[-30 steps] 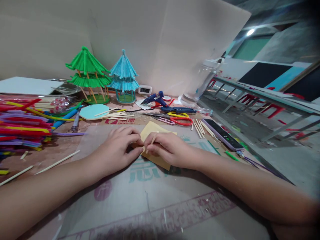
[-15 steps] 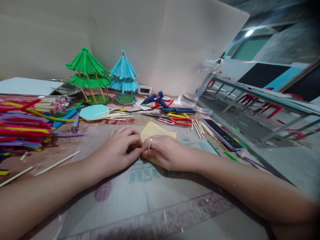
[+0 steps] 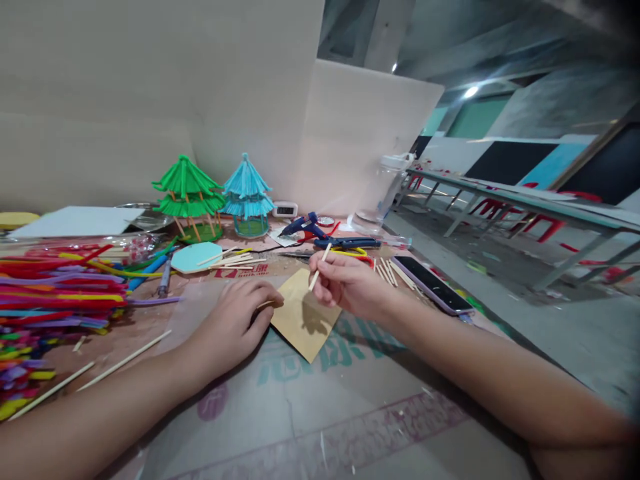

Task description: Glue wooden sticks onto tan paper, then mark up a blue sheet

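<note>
My right hand (image 3: 345, 288) is lifted a little above the table and pinches a short wooden stick (image 3: 320, 265) that points up and away. My left hand (image 3: 235, 323) lies on the table with its fingers curled; a second thin stick (image 3: 266, 304) pokes out from under its fingertips. Between the two hands a tan square of card (image 3: 303, 315) lies flat on the printed cardboard table cover (image 3: 320, 400), and its left corner touches my left fingers.
At the left lies a heap of coloured pipe cleaners (image 3: 55, 293) with loose long sticks (image 3: 125, 360) near it. Behind stand a green pagoda model (image 3: 189, 197) and a blue one (image 3: 247, 195). A glue gun (image 3: 303, 227), scissors (image 3: 350, 243) and a phone (image 3: 431, 283) lie beyond my right hand.
My right hand has lifted off the card and pulled away from the left hand, taking the stick with it. My head has tilted up, so more of the room shows.
</note>
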A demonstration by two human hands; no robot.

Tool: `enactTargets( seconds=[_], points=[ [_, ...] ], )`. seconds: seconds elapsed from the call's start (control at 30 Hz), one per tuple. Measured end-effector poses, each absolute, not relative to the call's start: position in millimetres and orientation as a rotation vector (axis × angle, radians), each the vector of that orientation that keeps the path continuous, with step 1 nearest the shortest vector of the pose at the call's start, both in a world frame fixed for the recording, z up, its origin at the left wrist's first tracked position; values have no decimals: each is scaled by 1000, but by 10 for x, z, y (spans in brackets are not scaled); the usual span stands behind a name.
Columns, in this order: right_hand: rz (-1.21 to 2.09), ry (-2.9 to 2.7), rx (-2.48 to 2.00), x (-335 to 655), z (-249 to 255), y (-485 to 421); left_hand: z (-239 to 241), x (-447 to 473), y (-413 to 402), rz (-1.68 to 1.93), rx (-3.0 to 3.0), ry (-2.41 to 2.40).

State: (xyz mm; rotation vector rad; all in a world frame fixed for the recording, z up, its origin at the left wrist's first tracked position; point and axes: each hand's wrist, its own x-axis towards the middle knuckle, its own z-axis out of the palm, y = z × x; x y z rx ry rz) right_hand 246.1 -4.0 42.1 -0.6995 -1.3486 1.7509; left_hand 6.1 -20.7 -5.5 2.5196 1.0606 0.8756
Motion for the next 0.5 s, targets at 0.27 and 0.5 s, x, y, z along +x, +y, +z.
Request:
enactTargets(
  seconds=[0.27,0.5],
  points=[
    [1938,-1217,-548,2354,435,-195,-1,73,-244,906,2504,1015],
    [1604,-1440,-704,2353,459,-107,24,84,-249,845,2514,1054]
  ],
)
